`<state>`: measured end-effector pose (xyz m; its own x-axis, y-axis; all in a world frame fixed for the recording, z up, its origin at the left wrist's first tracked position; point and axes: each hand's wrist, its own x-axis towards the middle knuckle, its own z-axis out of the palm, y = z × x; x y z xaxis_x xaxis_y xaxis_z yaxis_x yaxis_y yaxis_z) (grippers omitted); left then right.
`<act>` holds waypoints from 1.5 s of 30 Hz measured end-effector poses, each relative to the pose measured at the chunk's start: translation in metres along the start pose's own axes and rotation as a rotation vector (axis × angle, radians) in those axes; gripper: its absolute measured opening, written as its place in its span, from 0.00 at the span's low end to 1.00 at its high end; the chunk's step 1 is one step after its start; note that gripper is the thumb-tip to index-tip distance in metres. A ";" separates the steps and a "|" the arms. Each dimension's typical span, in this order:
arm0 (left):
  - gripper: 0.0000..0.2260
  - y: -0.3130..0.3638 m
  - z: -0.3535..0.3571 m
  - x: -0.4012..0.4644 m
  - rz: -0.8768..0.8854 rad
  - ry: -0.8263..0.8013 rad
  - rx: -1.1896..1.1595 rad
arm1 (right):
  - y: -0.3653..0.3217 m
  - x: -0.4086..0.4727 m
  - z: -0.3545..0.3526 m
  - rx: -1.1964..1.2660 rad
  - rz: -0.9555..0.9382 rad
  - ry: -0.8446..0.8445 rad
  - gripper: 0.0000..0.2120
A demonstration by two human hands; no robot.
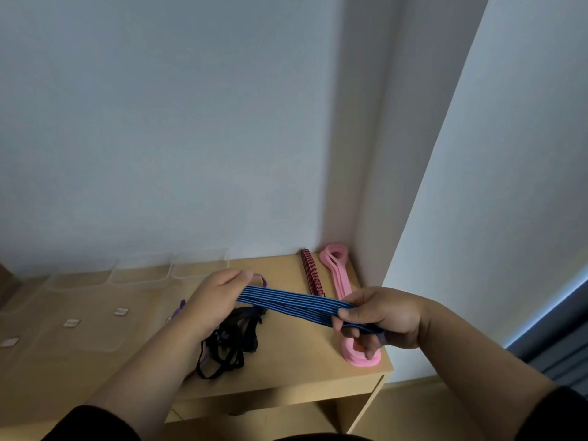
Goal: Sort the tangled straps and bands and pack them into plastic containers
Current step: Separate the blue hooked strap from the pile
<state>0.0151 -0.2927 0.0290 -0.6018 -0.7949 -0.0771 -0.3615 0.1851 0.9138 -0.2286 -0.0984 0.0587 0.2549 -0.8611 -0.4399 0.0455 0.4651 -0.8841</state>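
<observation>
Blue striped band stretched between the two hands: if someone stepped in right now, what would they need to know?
Left hand and right hand each grip one end of the blue striped elastic band, held taut above the light wooden table.
Already laid out straight by the wall: dark red striped strap and pink flat bands.
Still tangled: black strap pile under the left hand, with purple straps beside it.
The clear plastic containers on the left look empty, so packing has not begun.

Pale walls (159, 122) meet in a corner behind a wooden table (302, 370) (dim light).
</observation>
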 end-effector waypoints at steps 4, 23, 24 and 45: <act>0.15 0.001 -0.007 -0.001 0.002 -0.063 0.005 | -0.002 -0.007 -0.007 0.015 -0.003 0.057 0.12; 0.27 0.021 -0.002 -0.011 -0.050 -0.493 -0.207 | -0.017 -0.009 -0.025 0.075 -0.197 0.732 0.06; 0.28 0.020 -0.002 -0.010 -0.045 -0.481 -0.240 | -0.017 -0.008 -0.025 0.043 -0.208 0.763 0.05; 0.22 0.003 -0.003 -0.031 0.114 -0.585 -0.306 | 0.013 0.067 0.025 -0.169 0.093 0.535 0.11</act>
<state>0.0349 -0.2686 0.0350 -0.9425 -0.3196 -0.0977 -0.1061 0.0090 0.9943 -0.1864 -0.1452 0.0220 -0.2761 -0.8228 -0.4967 -0.1204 0.5424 -0.8315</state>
